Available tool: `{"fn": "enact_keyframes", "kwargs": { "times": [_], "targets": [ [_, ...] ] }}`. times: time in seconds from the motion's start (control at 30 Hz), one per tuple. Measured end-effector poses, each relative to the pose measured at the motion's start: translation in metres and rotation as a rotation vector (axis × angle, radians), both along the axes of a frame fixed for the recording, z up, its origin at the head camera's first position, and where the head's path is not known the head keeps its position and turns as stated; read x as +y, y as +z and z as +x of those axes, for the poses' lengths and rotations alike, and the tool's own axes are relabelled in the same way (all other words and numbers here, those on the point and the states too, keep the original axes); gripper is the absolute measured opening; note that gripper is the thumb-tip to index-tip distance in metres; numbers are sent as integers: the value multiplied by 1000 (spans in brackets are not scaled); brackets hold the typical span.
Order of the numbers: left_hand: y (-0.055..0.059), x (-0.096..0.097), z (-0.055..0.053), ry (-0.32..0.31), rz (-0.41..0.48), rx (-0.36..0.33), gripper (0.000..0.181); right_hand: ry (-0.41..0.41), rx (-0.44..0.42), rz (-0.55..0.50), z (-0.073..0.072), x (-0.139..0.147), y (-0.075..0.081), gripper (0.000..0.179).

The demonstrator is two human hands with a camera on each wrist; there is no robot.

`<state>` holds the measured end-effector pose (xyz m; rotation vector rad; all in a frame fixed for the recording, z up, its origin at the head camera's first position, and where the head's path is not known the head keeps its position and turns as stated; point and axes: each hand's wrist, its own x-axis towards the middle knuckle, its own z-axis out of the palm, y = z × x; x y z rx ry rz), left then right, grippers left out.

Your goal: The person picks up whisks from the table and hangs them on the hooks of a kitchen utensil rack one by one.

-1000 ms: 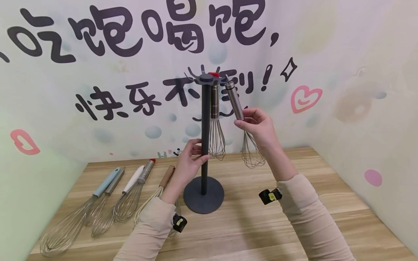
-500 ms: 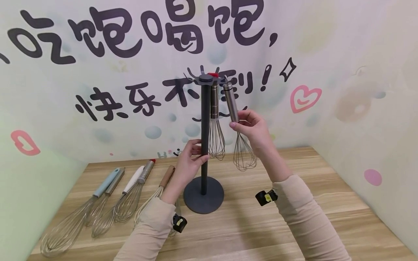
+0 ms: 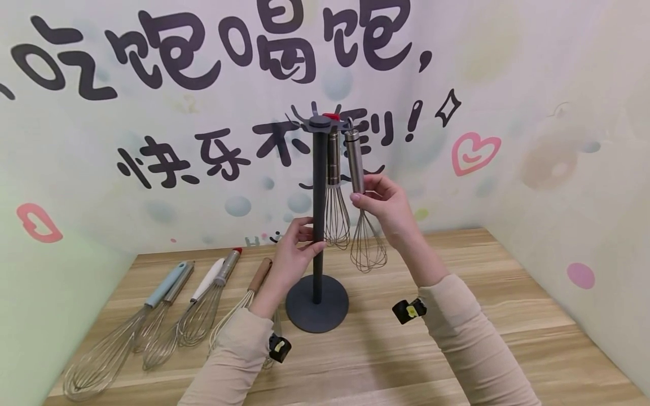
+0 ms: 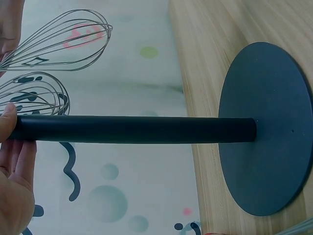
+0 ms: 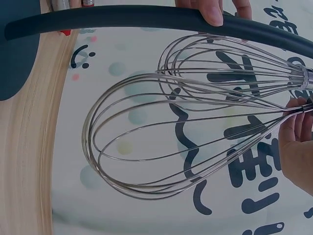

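Observation:
A dark grey stand with a round base rises from the table, hooks fanning out at its top. My left hand grips its pole about halfway up. In my right hand I pinch the lower handle of a steel whisk, its wires downward. That whisk's top ring overlaps a hook on the stand's right side in the head view. Just behind the pole, a second whisk with a red tip hangs from the stand. The right wrist view shows the held whisk's wire loops close in front of the hanging one's.
Left of the stand, several whisks lie on the wooden table, among them a blue-handled one, a white-handled one and a brown-handled one. A printed wall stands behind the table.
My right hand has moved left and slightly down with the whisk, which now hangs closer to upright and nearer the pole. My left hand keeps its grip on the pole.

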<state>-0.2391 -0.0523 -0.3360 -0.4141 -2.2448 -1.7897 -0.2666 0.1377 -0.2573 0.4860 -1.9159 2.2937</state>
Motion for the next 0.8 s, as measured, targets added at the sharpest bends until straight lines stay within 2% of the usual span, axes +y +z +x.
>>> {"fn": "enact_keyframes", "kwargs": {
  "times": [0.8],
  "targets": [
    [-3, 1, 0, 8, -11, 49, 45, 41, -10, 15, 0, -4, -3, 32]
  ]
}}
